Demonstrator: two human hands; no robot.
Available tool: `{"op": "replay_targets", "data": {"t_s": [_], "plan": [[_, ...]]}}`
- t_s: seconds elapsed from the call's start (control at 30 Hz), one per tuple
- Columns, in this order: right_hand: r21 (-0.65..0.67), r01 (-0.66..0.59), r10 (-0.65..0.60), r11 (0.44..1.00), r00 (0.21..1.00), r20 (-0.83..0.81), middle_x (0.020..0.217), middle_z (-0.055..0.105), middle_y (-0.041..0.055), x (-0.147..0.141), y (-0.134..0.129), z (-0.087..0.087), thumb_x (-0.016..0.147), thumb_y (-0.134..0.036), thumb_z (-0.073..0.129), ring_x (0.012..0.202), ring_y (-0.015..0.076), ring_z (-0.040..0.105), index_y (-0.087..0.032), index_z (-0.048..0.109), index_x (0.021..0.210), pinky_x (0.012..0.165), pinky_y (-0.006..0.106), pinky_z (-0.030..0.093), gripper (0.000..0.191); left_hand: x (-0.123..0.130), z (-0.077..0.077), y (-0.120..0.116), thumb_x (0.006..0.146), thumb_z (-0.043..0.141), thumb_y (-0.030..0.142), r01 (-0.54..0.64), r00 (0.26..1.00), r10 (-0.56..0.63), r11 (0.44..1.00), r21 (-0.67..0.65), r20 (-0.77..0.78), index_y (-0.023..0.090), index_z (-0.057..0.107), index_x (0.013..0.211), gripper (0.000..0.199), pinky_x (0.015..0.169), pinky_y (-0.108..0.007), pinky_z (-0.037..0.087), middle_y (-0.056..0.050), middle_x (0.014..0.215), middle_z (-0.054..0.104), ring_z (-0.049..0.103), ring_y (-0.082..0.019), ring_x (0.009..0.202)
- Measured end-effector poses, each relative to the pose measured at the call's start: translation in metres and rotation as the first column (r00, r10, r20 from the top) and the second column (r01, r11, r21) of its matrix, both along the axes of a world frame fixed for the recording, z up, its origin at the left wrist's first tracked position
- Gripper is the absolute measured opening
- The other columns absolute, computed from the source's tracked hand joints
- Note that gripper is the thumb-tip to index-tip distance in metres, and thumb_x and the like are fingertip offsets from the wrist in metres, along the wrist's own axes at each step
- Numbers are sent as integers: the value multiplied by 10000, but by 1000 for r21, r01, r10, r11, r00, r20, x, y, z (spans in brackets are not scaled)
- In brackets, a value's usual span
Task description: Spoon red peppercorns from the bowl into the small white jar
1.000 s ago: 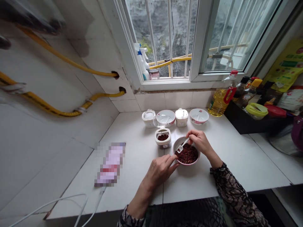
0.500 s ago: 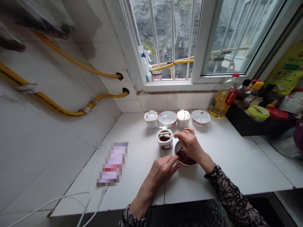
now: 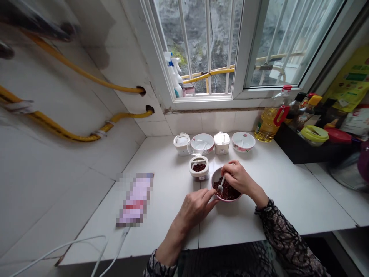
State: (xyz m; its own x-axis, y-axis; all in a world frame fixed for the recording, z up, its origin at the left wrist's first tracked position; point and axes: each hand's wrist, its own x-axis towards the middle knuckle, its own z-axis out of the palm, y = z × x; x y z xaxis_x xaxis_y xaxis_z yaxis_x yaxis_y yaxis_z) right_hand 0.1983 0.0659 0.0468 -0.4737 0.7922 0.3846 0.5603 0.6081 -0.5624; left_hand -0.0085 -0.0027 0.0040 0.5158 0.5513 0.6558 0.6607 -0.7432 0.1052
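Steadying the small pink ceramic bowl of dark red peppercorns with the left hand, fingertips pinched narrow against its near-left rim on the white tiled desk. Just left of the bowl and beyond it, open white plastic spice jar, partly filled with the same red grains. Dipping the small white plastic spoon into the heap, right hand closed around its handle above the bowl. Best scooped shallow and level, lifted slowly, carried low across the short gap so nothing spills.
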Motion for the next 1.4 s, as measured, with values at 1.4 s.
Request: {"op": "replay_targets", "data": {"t_s": [1.4], "plan": [[249,40,23,968,969,-246,832,734,66,-29,-5,9,953,-175,458,791,210,663,-208,649,936,882,410,484,195,1,0,0,1035,449,310,-19,1000,19,1000,2,-6,175,586,1000,196,496,-225,448,1,689,624,611,-131,558]]}}
